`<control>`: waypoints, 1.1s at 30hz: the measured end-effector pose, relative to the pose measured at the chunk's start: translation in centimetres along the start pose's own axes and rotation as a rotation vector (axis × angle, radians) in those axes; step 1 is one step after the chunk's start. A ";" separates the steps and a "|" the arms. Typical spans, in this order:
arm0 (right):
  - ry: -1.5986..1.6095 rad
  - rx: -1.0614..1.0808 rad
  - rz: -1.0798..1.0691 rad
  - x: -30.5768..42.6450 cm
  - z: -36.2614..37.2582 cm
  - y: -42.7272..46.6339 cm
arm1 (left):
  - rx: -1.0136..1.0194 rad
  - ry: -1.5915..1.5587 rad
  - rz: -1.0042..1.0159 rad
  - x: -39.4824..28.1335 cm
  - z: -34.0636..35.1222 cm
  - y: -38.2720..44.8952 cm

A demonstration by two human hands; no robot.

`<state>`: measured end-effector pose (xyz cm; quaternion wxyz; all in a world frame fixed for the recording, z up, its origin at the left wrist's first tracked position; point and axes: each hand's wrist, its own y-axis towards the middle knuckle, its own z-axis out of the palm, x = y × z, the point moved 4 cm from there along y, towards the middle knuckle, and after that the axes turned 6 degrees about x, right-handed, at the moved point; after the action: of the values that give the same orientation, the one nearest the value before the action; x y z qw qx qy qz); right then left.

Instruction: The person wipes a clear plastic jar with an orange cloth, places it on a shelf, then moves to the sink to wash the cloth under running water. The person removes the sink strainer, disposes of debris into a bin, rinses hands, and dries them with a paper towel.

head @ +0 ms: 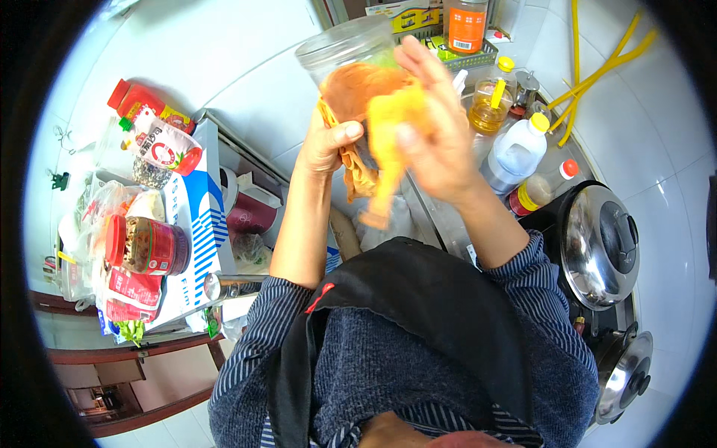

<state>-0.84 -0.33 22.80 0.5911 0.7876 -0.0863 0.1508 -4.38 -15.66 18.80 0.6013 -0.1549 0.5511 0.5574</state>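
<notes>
In front of me, a clear cylindrical jar (350,47) is tilted, its wide rim towards the upper left. My left hand (330,143) grips an orange-brown cloth (358,92) bunched against the jar's lower side, its loose folds hanging below the thumb. A brighter yellow-orange part of cloth (392,129) hangs beside it at my right hand (440,123). The right hand is blurred, with its fingers raised and spread around that part; whether they grip it cannot be told. Whether the two cloth parts are one piece is unclear.
An oil bottle (493,103), a white bottle with a yellow cap (518,148) and a red-capped bottle (538,187) stand to the right. Beyond them is a lidded pan (599,246). At left, a red-lidded jar (148,246) and a sauce pouch (162,143) rest on a film box (196,224).
</notes>
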 end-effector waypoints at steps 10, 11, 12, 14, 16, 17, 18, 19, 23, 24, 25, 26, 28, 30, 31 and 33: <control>0.312 -0.036 0.156 -1.7 1.0 -3.3 | -0.045 -0.147 0.056 0.3 -0.1 -0.7; 0.475 0.012 0.143 -2.0 0.8 -3.7 | -0.051 -0.216 0.056 0.6 -0.8 -0.8; 0.636 0.061 0.134 -2.4 0.2 -4.5 | -0.058 -0.291 0.053 1.1 -1.5 -0.9; 1.030 0.099 0.292 -3.2 -1.2 -6.1 | -0.073 -0.439 0.012 1.5 -2.9 -1.3; 0.570 -0.059 0.532 -5.5 -3.6 -7.4 | -0.049 -0.388 0.043 0.4 -3.5 -1.3; 0.329 -0.131 0.640 -6.3 -4.4 -7.9 | -0.035 -0.366 0.062 0.0 -3.4 -1.3; 0.200 -0.211 0.607 -5.6 -4.7 -7.1 | -0.050 -0.270 0.068 -0.4 -3.1 -1.3; 0.060 -0.295 0.575 -4.4 -4.8 -5.9 | -0.059 -0.185 0.073 -0.3 -2.6 -1.1; -0.129 -0.067 0.337 -1.2 -0.4 -2.8 | -0.082 0.068 0.079 0.6 1.4 0.4; -0.278 -0.110 0.266 -0.9 0.3 -2.0 | -0.107 0.140 0.139 0.9 1.9 0.4; -0.427 -0.153 0.194 -0.6 0.6 -1.5 | -0.131 0.211 0.199 1.1 2.4 0.5; -0.275 -0.189 0.271 -2.4 0.5 -2.0 | -0.142 0.275 0.231 1.1 3.0 0.2; 0.020 -0.191 0.442 -3.7 0.1 -2.3 | -0.178 0.309 0.189 0.8 3.7 -0.1; 0.247 -0.199 0.497 -4.5 0.3 -2.4 | -0.189 0.348 0.154 0.5 3.7 0.0; 0.330 -0.187 0.510 -4.5 0.3 -2.4 | -0.187 0.323 0.135 0.0 3.7 0.2; 0.539 -0.144 0.541 -4.6 0.4 -2.5 | -0.136 0.220 0.067 -0.8 3.8 0.6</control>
<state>-4.31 -0.16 18.91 0.5853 0.6252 -0.1430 0.4961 -2.79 -12.82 21.07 0.5063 -0.2373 0.5796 0.5928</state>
